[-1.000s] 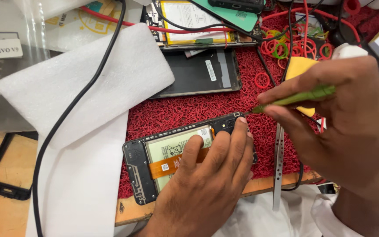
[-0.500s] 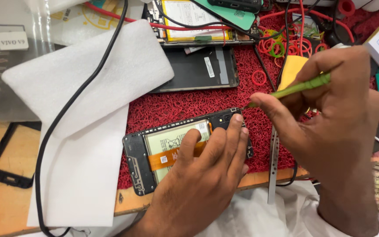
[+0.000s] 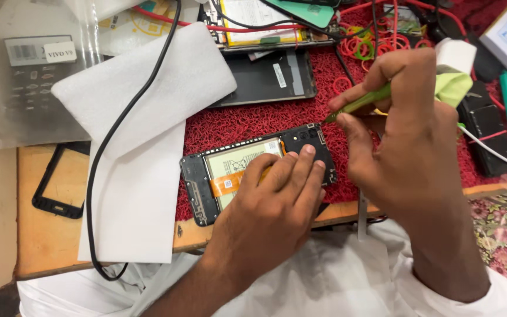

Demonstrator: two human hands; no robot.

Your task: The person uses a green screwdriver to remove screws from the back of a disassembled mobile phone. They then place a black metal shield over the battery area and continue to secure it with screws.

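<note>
An opened black phone (image 3: 198, 182), back cover off, lies on a red mat (image 3: 247, 123), its battery and an orange flex cable (image 3: 227, 183) exposed. My left hand (image 3: 274, 202) rests flat on the phone's right half, fingers pressing it down. My right hand (image 3: 406, 135) grips a green tool (image 3: 362, 101) like a pen, its tip just above the phone's top right corner near the camera openings. The hand hides the lower right part of the phone.
White foam sheets (image 3: 142, 117) crossed by a black cable (image 3: 112, 135) lie left of the mat. A black screen frame (image 3: 60, 182) sits on the wooden bench. Behind are a dark back cover (image 3: 265, 79), another opened phone (image 3: 259, 23), red wires, a black battery block (image 3: 488, 135).
The view has shifted, so everything sits a little further right and lower. My right hand has drawn the green tool's tip slightly up and away from the phone's corner. My left hand stays put.
</note>
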